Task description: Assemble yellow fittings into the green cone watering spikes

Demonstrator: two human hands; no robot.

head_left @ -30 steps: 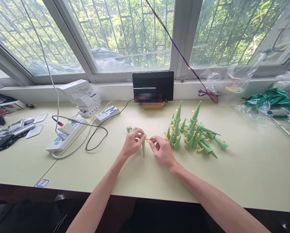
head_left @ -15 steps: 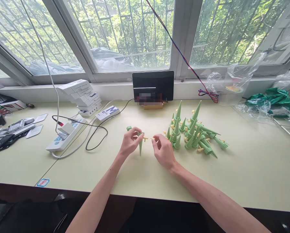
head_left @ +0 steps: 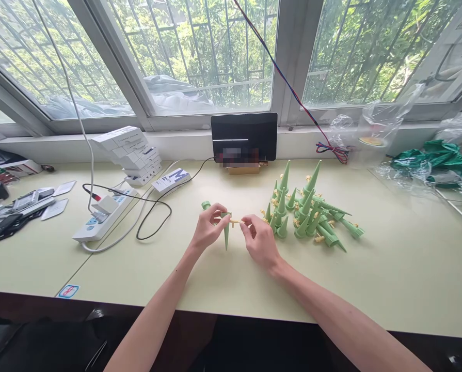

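My left hand is closed round the top of a green cone spike that points down toward me. My right hand pinches a small yellow valve piece sticking out of the spike's side. Both hands hover just above the pale table. A small green cap lies just beyond my left hand. To the right of my right hand is a heap of several more green spikes, some upright and some lying flat, with yellow pieces on them.
A black screen leans at the window sill behind. To the left lie a white power strip, black cable, stacked white boxes and scattered items. Plastic bags and green material sit at the right.
The spike in my left hand tilted slightly and swung back. My right hand drew a little away from the yellow piece, then closed in on it again.
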